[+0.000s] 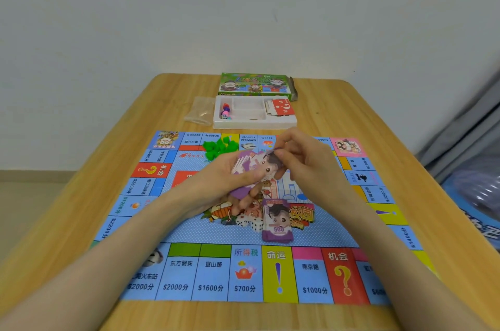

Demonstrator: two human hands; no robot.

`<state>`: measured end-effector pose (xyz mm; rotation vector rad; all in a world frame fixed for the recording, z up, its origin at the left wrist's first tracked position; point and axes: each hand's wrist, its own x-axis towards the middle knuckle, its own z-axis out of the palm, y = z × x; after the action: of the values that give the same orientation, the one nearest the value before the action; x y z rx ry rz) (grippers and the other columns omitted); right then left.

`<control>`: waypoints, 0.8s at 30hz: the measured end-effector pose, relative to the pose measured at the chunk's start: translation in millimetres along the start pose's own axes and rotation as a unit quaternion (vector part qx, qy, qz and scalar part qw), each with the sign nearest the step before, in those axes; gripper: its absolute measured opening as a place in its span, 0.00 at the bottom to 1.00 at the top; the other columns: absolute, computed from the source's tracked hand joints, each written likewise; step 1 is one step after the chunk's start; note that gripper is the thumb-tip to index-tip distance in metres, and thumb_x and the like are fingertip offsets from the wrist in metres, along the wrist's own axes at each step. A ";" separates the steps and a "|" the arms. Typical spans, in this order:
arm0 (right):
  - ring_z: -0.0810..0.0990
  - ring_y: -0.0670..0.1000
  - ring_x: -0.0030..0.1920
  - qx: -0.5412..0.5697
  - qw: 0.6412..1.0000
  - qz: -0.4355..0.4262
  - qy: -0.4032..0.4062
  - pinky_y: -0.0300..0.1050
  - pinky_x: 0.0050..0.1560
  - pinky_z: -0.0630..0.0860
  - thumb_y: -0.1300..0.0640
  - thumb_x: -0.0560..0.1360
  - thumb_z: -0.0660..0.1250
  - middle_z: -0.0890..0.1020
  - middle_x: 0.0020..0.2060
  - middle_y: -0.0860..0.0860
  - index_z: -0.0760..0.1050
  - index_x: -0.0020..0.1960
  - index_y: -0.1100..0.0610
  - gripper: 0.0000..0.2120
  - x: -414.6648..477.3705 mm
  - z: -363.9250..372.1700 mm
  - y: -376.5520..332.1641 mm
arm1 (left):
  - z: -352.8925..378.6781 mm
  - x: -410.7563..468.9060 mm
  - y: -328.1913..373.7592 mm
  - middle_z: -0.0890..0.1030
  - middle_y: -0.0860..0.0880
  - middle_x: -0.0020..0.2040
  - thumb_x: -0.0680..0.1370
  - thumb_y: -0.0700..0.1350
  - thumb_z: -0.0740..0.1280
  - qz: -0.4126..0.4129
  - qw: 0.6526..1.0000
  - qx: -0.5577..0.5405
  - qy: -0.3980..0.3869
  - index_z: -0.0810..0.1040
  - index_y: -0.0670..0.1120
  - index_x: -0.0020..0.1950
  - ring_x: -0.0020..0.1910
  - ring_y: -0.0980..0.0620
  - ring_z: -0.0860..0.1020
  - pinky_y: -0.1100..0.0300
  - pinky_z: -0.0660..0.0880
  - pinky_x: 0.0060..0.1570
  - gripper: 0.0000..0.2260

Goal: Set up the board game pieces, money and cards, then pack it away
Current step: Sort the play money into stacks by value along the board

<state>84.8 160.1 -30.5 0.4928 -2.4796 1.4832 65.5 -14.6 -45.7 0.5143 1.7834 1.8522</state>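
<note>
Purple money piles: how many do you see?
2. One pile is in the left hand; the other pile lies on the board, right of the dice. Hands may hide more.

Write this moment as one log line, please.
left hand: holds purple notes | right hand: pinches top note | board: 500-note pile, dice, green houses | tray: tokens, red card

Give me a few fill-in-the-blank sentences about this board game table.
The stack of notes lying on the board is marked ___. The houses piled on it are ___. The card deck in the white tray shows a ___ mark. The purple notes that the right hand pinches lie in the ___ hand.
Missing: 500; green; question; left.
</note>
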 end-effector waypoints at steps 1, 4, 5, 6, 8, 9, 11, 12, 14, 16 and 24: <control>0.80 0.46 0.30 0.006 1.000 0.007 0.017 0.30 0.30 0.68 0.67 0.78 0.60 0.82 0.37 0.54 0.71 0.46 0.61 0.03 1.1 -0.6 0.7 | -0.5 0.1 -0.2 0.76 0.47 0.31 0.72 0.44 0.66 0.000 1.000 -0.002 -0.002 0.74 0.44 0.54 0.22 0.54 0.73 0.64 0.71 0.19 0.12; 0.77 0.46 0.28 0.063 0.994 0.034 0.086 0.33 0.29 0.70 0.67 0.77 0.62 0.80 0.36 0.54 0.72 0.42 0.56 0.08 4.8 -6.6 -0.4 | -1.6 0.9 -1.8 0.77 0.47 0.32 0.72 0.43 0.66 0.000 1.000 -0.006 0.003 0.73 0.43 0.55 0.23 0.54 0.74 0.64 0.72 0.20 0.12; 0.76 0.44 0.27 0.083 0.991 0.040 0.095 0.32 0.29 0.70 0.67 0.76 0.63 0.80 0.34 0.54 0.73 0.41 0.55 0.09 5.5 -11.0 -2.3 | -2.3 1.7 -2.6 0.77 0.48 0.33 0.72 0.43 0.65 0.001 1.000 -0.008 0.008 0.72 0.43 0.55 0.24 0.54 0.74 0.64 0.72 0.21 0.13; 0.75 0.41 0.27 0.097 0.990 0.047 0.086 0.30 0.29 0.69 0.67 0.76 0.65 0.80 0.33 0.53 0.74 0.40 0.55 0.10 5.5 -16.4 -4.2 | -2.9 2.5 -3.4 0.77 0.48 0.33 0.73 0.43 0.65 0.002 1.000 -0.014 0.012 0.72 0.42 0.55 0.25 0.54 0.74 0.64 0.72 0.21 0.12; 0.76 0.39 0.28 0.091 0.993 0.075 0.000 0.27 0.30 0.69 0.67 0.74 0.66 0.81 0.31 0.50 0.77 0.40 0.57 0.08 3.6 -27.2 -8.7 | -4.1 3.9 -3.9 0.76 0.49 0.33 0.73 0.44 0.65 0.001 0.999 -0.038 0.024 0.71 0.43 0.52 0.26 0.54 0.74 0.64 0.72 0.21 0.10; 0.78 0.39 0.30 0.071 0.991 0.092 -0.068 0.27 0.32 0.70 0.66 0.74 0.67 0.82 0.31 0.49 0.79 0.40 0.58 0.06 2.5 -30.8 -10.8 | -4.9 4.4 -4.1 0.76 0.49 0.32 0.74 0.44 0.64 0.001 0.998 -0.050 0.029 0.71 0.43 0.51 0.26 0.54 0.73 0.64 0.71 0.21 0.09; 0.81 0.42 0.34 0.011 0.977 0.117 -0.179 0.29 0.35 0.73 0.64 0.73 0.69 0.84 0.33 0.51 0.81 0.40 0.60 0.04 0.5 -32.1 -12.2 | -6.0 4.9 -4.3 0.75 0.50 0.32 0.74 0.44 0.64 0.002 0.998 -0.062 0.029 0.71 0.43 0.51 0.26 0.54 0.73 0.64 0.72 0.21 0.08; 0.81 0.42 0.35 -0.018 0.970 0.122 -0.208 0.30 0.36 0.73 0.62 0.73 0.70 0.85 0.34 0.52 0.81 0.41 0.60 0.03 -0.1 -29.9 -11.5 | -6.1 4.9 -4.4 0.75 0.50 0.32 0.74 0.45 0.64 0.003 0.998 -0.064 0.028 0.70 0.43 0.51 0.26 0.54 0.73 0.64 0.72 0.21 0.08; 0.80 0.42 0.34 -0.068 0.960 0.129 -0.238 0.30 0.35 0.72 0.60 0.72 0.72 0.84 0.35 0.53 0.81 0.39 0.58 0.03 -0.6 -23.6 -8.1 | -6.0 4.8 -4.4 0.75 0.49 0.33 0.74 0.45 0.64 0.001 0.998 -0.063 0.028 0.71 0.43 0.52 0.26 0.54 0.73 0.64 0.72 0.21 0.09; 0.78 0.41 0.32 -0.097 0.954 0.130 -0.253 0.31 0.34 0.72 0.59 0.71 0.73 0.84 0.35 0.53 0.80 0.38 0.55 0.04 -0.6 -17.9 -5.0 | -5.8 4.7 -4.0 0.75 0.49 0.33 0.74 0.45 0.65 -0.001 0.998 -0.064 0.026 0.71 0.44 0.52 0.26 0.54 0.73 0.64 0.72 0.22 0.10; 0.76 0.40 0.30 -0.151 0.952 0.119 -0.239 0.34 0.32 0.71 0.52 0.71 0.73 0.82 0.31 0.50 0.79 0.36 0.54 0.08 -0.9 -8.1 0.4 | -4.6 4.2 -2.6 0.75 0.49 0.32 0.73 0.45 0.64 0.001 0.998 -0.063 0.024 0.71 0.44 0.52 0.26 0.54 0.73 0.64 0.72 0.21 0.10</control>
<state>85.6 167.6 -27.4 0.5640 -3.1755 1.1184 59.7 -15.7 -49.0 0.4264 1.6832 1.9783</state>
